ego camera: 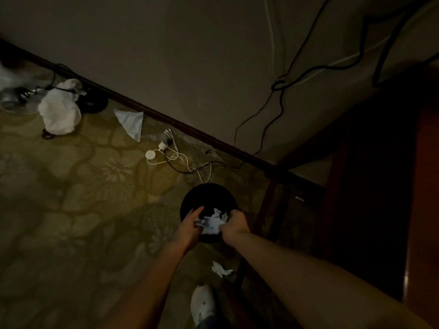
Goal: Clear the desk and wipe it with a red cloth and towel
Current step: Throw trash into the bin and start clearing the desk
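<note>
Both my hands hover over a round black bin [206,195] standing on the patterned carpet. A wad of crumpled white paper [212,223] sits between them, just above the bin's opening. My left hand [190,225] grips the wad's left side with the forefinger stretched out. My right hand [234,224] is clenched on its right side. The dark wooden desk [380,186] stands at the right, mostly in shadow. No red cloth or towel is in view.
A crumpled tissue [221,269] lies on the carpet near my white shoe [203,302]. White charger cables [171,153], a flat tissue [130,122] and a white bundle [59,112] lie along the wall. Black cords [280,84] hang down the wall.
</note>
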The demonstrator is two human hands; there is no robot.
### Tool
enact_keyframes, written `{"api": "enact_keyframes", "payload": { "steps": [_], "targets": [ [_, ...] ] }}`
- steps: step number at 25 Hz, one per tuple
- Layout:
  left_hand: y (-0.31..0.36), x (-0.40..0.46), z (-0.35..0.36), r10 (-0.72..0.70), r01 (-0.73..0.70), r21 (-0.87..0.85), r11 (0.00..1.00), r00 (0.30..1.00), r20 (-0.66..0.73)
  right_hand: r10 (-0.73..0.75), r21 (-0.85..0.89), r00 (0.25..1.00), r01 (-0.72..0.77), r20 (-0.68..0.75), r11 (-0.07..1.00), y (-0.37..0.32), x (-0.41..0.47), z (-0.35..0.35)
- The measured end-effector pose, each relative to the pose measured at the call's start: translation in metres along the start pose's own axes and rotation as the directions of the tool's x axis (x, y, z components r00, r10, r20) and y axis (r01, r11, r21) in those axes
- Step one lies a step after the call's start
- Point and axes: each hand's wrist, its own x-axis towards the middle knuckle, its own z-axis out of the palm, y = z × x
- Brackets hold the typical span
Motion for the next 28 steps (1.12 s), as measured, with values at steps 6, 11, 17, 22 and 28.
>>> {"api": "enact_keyframes", "payload": {
  "steps": [6, 11, 17, 22, 28],
  "targets": [
    [0.084, -0.102, -0.019, 0.150, -0.138, 0.066, 0.988, 0.962, -0.228, -0.274, 0.017, 0.948, 0.280, -0.161, 0.960, -0.037, -0.099, -0.055],
    [0.179, -0.201, -0.034, 0.379, -0.306, 0.248, 0.919, 0.860, -0.342, -0.528, -0.125, 0.791, 0.516, -0.309, 0.847, -0.036, -0.217, -0.153],
    [0.292, -0.300, 0.031, 0.615, -0.514, 0.382, 0.768, 0.759, -0.215, -0.643, -0.235, 0.623, 0.612, -0.446, 0.756, 0.027, -0.325, -0.269],
    [0.355, -0.360, 0.147, 0.684, -0.603, 0.390, 0.696, 0.722, -0.104, -0.601, -0.207, 0.556, 0.611, -0.575, 0.764, 0.137, -0.384, -0.362],
    [0.416, -0.396, 0.313, 0.749, -0.688, 0.398, 0.607, 0.662, 0.002, -0.510, -0.175, 0.509, 0.567, -0.694, 0.805, 0.293, -0.412, -0.487]
  ]
}}
